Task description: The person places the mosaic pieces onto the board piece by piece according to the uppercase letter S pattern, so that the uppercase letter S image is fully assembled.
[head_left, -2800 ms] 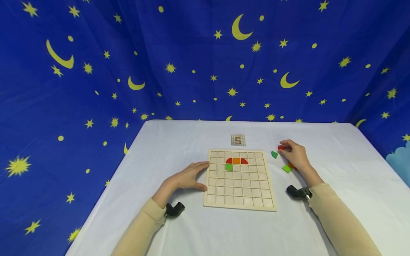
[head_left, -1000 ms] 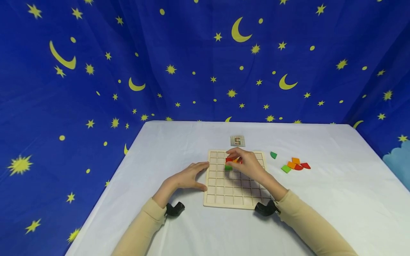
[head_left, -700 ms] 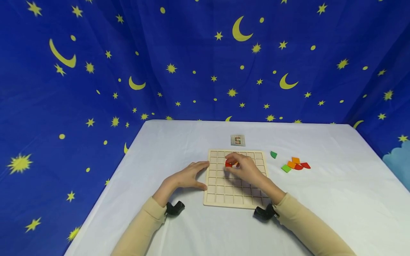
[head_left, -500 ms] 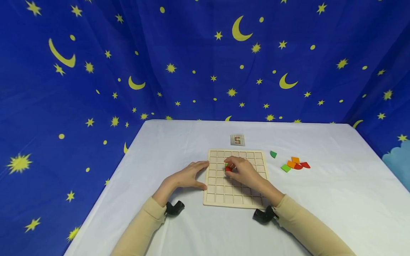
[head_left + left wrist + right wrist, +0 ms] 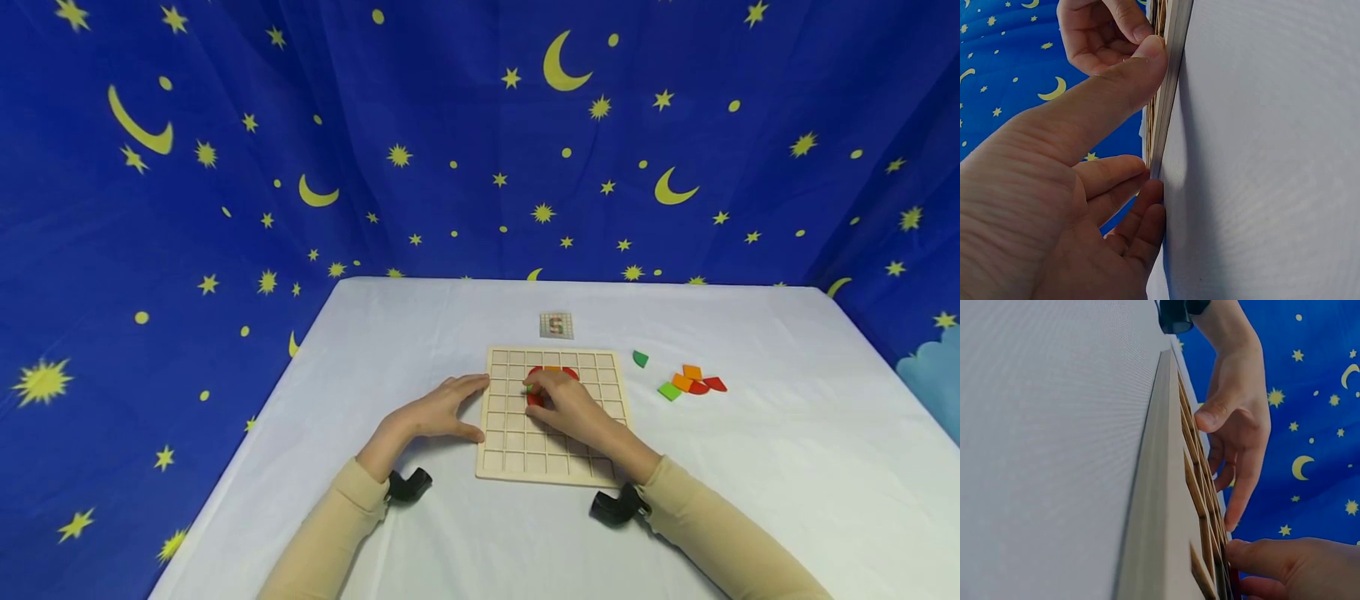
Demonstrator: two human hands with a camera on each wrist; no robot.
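On the white table lies a square wooden grid board (image 5: 514, 442). My right hand (image 5: 573, 410) is over its middle and pinches a red quarter-circle tile (image 5: 535, 400) between thumb and fingers, just below a green square tile (image 5: 530, 388) that the fingers partly hide. Above these, an orange square tile (image 5: 552, 368) sits in the grid between two red rounded tiles, one at its right (image 5: 571, 372). My left hand (image 5: 435, 414) touches the board's left edge with thumb and fingers spread; the left wrist view shows its thumb (image 5: 1116, 81) against that edge.
Right of the board lie loose tiles: a dark green quarter circle (image 5: 640, 358), a light green square (image 5: 670, 391), orange squares (image 5: 692, 372) and red quarter circles (image 5: 716, 384). A small pattern card (image 5: 556, 325) lies behind the board. A starry blue curtain (image 5: 450, 200) surrounds the table.
My right hand has carried the red quarter-circle tile from the loose tiles onto the board, then toward me, past the green square to just below it. The left hand has stayed in place.
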